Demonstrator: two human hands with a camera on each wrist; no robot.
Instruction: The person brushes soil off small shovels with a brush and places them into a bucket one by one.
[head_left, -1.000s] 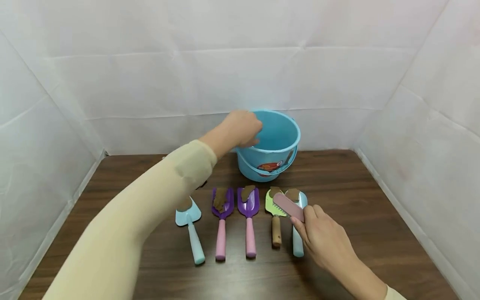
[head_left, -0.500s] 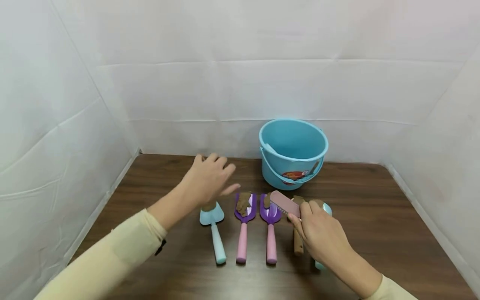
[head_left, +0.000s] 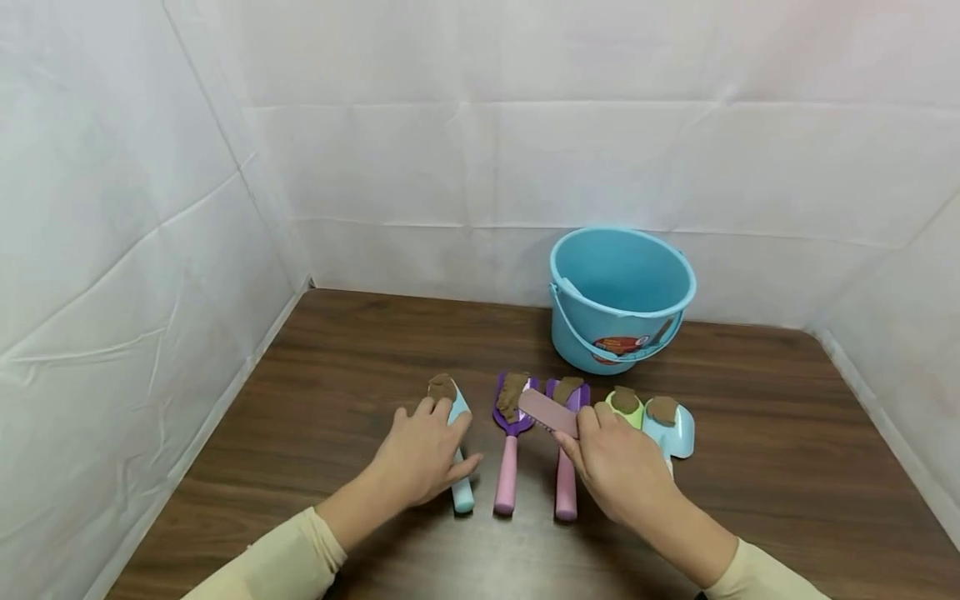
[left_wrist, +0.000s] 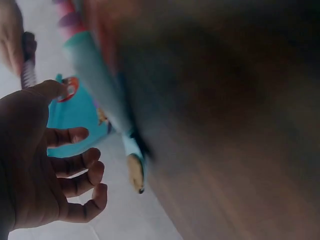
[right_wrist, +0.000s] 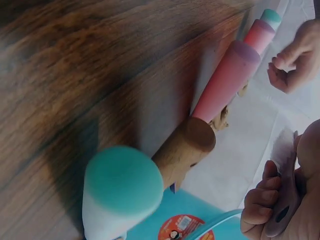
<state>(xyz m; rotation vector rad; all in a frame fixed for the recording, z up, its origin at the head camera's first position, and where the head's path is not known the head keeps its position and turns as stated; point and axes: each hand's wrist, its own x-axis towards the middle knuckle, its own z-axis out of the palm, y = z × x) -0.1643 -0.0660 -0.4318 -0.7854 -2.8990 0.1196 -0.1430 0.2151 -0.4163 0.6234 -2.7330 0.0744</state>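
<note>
My left hand (head_left: 420,454) hovers with loosely bent fingers over the leftmost light blue trowel (head_left: 462,493). The left wrist view shows a gap between those fingers and its handle (left_wrist: 95,75). My right hand (head_left: 622,467) grips a pink brush (head_left: 549,413) by its handle, bristles facing down and left. Beneath the brush lie two purple hand tools with pink handles, a left one (head_left: 507,475) and a right one (head_left: 567,492). Farther right are a green trowel (head_left: 636,412), its wooden handle (right_wrist: 182,150) hidden from the head view, and another light blue trowel (head_left: 680,433). Brown clumps (head_left: 513,397) sit on the tool heads.
A light blue bucket (head_left: 573,329) with its handle hanging down in front stands at the back, right of centre. A dark wooden table (head_left: 360,358) carries everything. White sheeting (head_left: 390,167) encloses the back and sides.
My left hand has come back from the bucket's rim, down and towards me, to above the leftmost trowel. My right hand and the brush have shifted left across the tools. The head view has turned left.
</note>
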